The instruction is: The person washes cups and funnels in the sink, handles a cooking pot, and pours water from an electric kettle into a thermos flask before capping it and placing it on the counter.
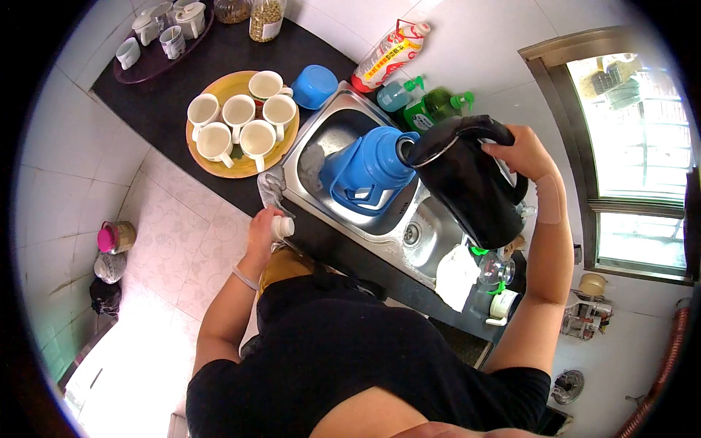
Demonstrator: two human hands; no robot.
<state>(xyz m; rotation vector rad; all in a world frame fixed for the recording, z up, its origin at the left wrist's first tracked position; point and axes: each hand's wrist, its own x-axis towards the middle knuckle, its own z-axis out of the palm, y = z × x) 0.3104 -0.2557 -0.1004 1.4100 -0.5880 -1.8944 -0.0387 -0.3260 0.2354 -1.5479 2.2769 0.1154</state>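
My right hand [529, 155] is wrapped round the handle of a black electric kettle [471, 186]. The kettle is tilted, its spout end close to the open mouth of a blue thermos flask [371, 169]. That flask stands in the sink's left basin, its handle facing me; whether water is flowing cannot be made out. Low by the counter's front edge, my left hand [261, 232] closes on a small white stopper [283, 228]. Just beyond it, a grey cloth [272, 188] hangs over the counter edge.
A yellow tray [242, 169] with several white mugs sits left of the steel sink [293, 175]. Behind are a blue bowl [315, 86], a red-white bottle [391, 57] and a green pump bottle [437, 106]. A white cloth [457, 277] and a glass jar [495, 270] lie right.
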